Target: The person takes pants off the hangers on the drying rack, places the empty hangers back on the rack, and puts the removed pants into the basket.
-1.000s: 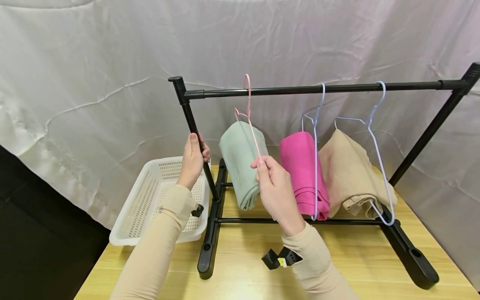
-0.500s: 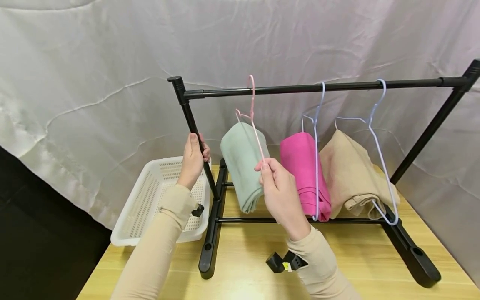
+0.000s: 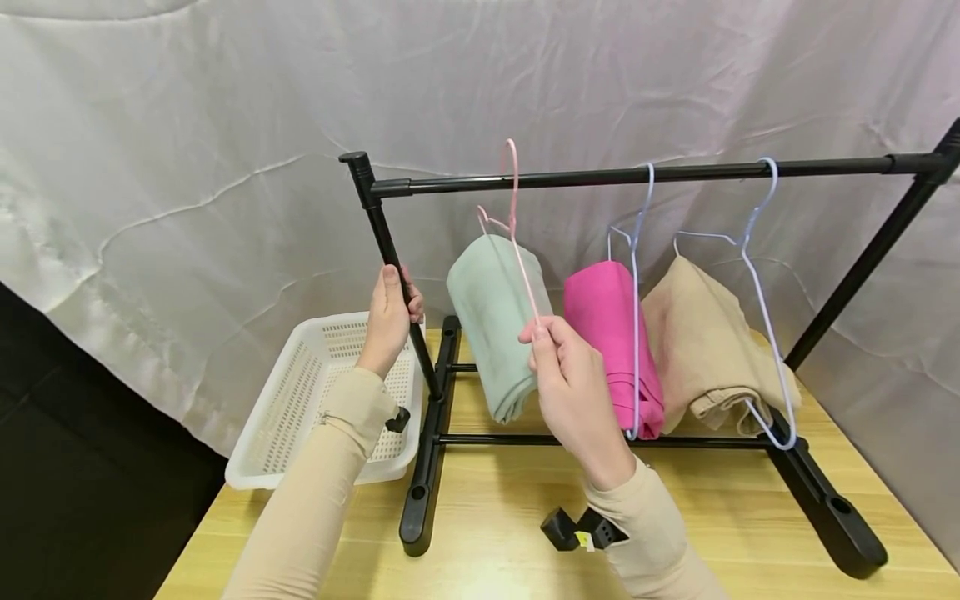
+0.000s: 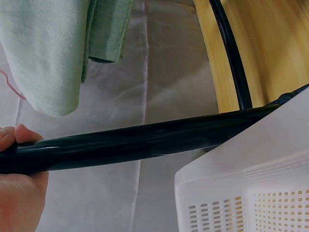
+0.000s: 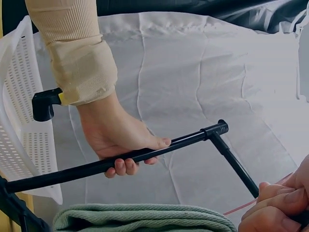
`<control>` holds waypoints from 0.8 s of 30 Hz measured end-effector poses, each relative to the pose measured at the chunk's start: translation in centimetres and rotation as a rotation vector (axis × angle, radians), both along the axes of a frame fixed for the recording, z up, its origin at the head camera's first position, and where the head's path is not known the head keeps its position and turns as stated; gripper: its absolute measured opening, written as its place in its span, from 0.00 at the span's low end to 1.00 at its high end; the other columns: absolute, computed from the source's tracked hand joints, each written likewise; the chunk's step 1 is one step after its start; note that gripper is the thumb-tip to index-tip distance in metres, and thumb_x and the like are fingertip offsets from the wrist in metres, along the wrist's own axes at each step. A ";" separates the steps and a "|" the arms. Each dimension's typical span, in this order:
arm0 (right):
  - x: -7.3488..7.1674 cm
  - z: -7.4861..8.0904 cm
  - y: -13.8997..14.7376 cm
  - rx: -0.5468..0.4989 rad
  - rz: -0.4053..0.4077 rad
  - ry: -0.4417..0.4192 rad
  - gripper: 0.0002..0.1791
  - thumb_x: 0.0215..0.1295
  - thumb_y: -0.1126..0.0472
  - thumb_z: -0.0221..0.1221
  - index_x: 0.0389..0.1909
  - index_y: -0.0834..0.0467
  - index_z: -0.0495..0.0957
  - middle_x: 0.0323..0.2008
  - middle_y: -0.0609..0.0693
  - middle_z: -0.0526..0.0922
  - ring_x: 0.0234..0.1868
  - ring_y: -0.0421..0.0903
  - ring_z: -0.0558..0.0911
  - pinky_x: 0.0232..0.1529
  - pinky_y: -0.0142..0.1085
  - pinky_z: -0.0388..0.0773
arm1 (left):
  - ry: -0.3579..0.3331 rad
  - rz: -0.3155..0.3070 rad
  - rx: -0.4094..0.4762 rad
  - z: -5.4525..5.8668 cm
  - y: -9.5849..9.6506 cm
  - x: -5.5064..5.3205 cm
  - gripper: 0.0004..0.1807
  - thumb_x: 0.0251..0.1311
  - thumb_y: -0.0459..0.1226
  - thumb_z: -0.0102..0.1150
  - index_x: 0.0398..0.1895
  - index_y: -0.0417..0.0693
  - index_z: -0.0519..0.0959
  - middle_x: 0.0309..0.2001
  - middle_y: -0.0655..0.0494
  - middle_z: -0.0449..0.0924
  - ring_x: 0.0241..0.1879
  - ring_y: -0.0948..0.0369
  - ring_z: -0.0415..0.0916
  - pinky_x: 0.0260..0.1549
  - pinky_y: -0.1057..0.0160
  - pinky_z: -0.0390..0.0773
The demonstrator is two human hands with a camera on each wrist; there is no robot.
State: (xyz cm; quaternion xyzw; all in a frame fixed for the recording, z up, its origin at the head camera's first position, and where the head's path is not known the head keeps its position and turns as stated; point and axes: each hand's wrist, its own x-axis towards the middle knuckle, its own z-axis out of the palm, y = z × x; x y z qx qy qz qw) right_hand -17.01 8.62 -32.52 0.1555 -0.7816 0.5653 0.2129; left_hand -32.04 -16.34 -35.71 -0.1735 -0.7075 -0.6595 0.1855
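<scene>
My left hand (image 3: 387, 325) grips the left post of a black clothes rack (image 3: 570, 178), with fingers and thumb wrapped round it. Between thumb and fingers, my right hand (image 3: 576, 392) pinches the front arm of a pink hanger (image 3: 513, 204). A folded pale green cloth (image 3: 491, 304) is draped over that hanger. The hanger's hook stands raised at the top bar; I cannot tell whether it touches. The right wrist view shows the green cloth's layered edge (image 5: 145, 212) below the left hand (image 5: 116, 130).
Right of my right hand, a folded magenta cloth (image 3: 603, 333) and a beige cloth (image 3: 697, 333) hang on blue hangers. A white perforated basket (image 3: 262, 408) stands left of the rack on the wooden table (image 3: 495, 517). Pale fabric (image 3: 225, 108) hangs behind.
My right hand has moved the pink hanger and green cloth slightly right along the bar, and the hook now sits higher. My left hand has kept its grip on the post.
</scene>
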 end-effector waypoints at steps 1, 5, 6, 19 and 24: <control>0.1 0.0 0.0 0.001 0.002 -0.002 0.15 0.88 0.59 0.46 0.45 0.60 0.81 0.25 0.50 0.70 0.21 0.39 0.62 0.22 0.33 0.61 | -0.002 0.000 -0.001 0.0 0.0 0.0 0.28 0.82 0.64 0.22 0.45 0.53 0.63 0.23 0.56 0.62 0.21 0.60 0.62 0.27 0.63 0.71; 0.6 -0.4 0.2 0.022 0.005 -0.008 0.15 0.88 0.59 0.47 0.44 0.57 0.81 0.25 0.50 0.71 0.20 0.39 0.62 0.22 0.34 0.61 | -0.015 0.009 -0.012 0.0 -0.2 0.0 0.27 0.81 0.65 0.23 0.45 0.56 0.64 0.24 0.56 0.64 0.22 0.60 0.65 0.28 0.63 0.75; 0.7 -0.5 0.2 0.028 0.006 -0.009 0.14 0.88 0.59 0.47 0.44 0.57 0.81 0.25 0.50 0.71 0.20 0.39 0.62 0.22 0.34 0.62 | -0.019 0.012 -0.018 0.1 -0.3 0.1 0.27 0.81 0.65 0.23 0.45 0.56 0.64 0.24 0.55 0.65 0.23 0.60 0.65 0.29 0.64 0.76; 2.7 -1.8 0.7 0.082 0.026 -0.037 0.14 0.88 0.57 0.49 0.43 0.56 0.81 0.24 0.47 0.71 0.19 0.37 0.64 0.22 0.34 0.66 | -0.145 0.180 -0.207 0.9 -1.5 1.9 0.36 0.82 0.65 0.26 0.62 0.47 0.70 0.47 0.43 0.78 0.47 0.49 0.79 0.53 0.51 0.79; 3.5 -2.4 1.0 0.091 0.021 -0.023 0.14 0.87 0.57 0.49 0.42 0.55 0.81 0.23 0.44 0.70 0.18 0.34 0.62 0.20 0.34 0.65 | -0.198 0.266 -0.275 0.6 -1.9 3.5 0.30 0.84 0.61 0.36 0.66 0.45 0.65 0.56 0.43 0.74 0.55 0.49 0.73 0.57 0.51 0.73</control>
